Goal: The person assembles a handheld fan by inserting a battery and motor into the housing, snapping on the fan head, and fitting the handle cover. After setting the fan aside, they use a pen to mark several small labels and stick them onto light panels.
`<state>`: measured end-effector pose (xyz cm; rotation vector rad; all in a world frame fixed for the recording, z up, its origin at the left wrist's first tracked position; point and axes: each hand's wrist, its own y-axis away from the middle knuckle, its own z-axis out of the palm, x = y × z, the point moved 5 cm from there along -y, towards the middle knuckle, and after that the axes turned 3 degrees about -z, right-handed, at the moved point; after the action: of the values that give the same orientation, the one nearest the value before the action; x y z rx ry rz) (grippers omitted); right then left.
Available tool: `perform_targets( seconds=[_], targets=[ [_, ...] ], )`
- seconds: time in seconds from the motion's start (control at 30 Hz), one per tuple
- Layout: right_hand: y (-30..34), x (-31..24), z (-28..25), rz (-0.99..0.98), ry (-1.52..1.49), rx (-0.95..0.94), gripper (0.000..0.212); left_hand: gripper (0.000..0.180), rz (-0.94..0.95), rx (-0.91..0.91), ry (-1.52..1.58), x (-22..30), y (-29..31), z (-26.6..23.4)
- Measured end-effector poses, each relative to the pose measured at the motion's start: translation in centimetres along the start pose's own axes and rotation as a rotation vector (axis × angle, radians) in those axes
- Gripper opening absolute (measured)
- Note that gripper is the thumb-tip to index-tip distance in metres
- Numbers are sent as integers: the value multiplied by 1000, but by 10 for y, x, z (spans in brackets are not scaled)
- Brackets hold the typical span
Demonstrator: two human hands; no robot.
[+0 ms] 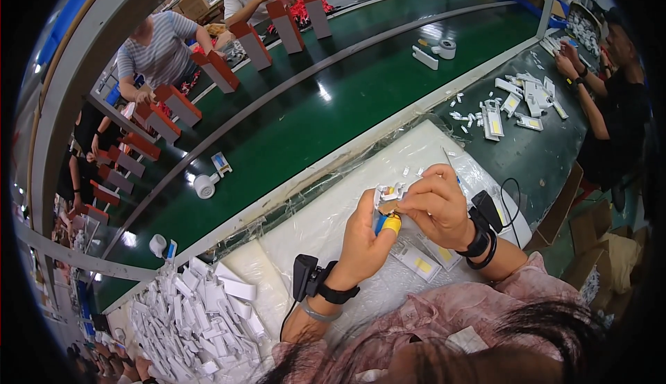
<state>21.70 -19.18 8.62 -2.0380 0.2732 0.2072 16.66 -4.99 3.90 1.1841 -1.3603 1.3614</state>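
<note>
Above the plastic-wrapped white pad [326, 169], my left hand [362, 240] is closed around a small white plastic part [390, 191]. A yellow-and-blue piece [391, 223] shows between its thumb and fingers; its kind is unclear. The fingers of my right hand [441, 207] pinch at the part's right side, by a small brownish piece [388, 207]. Whatever sits between those fingertips is hidden. Flat white plastic housings [419, 262] with yellow patches lie on the pad below my hands. A few tiny white pieces [414, 172] are just beyond them.
A heap of white plastic parts [198, 314] sits at left. Beyond the pad runs a green conveyor belt [305, 134] carrying orange-and-white boxes [251, 45] and round white parts [204, 186]. More housings [531, 99] lie at right, near a co-worker [610, 99]. Metal posts frame the station.
</note>
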Motion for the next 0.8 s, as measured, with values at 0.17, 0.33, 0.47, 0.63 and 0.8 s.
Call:
perform_targets(
  seconds=[0.17, 0.33, 0.47, 0.63, 0.8],
  targets=[
    [-3, -3, -1, 4, -10, -4, 26, 41, 56, -48, 52, 5, 0, -2],
    [-5, -4, 0, 11, -11, -13, 28, 40, 135, -16, 34, -3, 1, 1],
    [-2, -3, 1, 15, -14, -12, 28, 38, 168, 3, -13, -5, 1, 1],
    [-1, -4, 1, 19, -8, -11, 27, 37, 145, 17, -34, -5, 3, 1],
    [0, -6, 2, 14, -7, 1, 26, 32, 115, 42, 15, 0, 4, 3]
  ],
)
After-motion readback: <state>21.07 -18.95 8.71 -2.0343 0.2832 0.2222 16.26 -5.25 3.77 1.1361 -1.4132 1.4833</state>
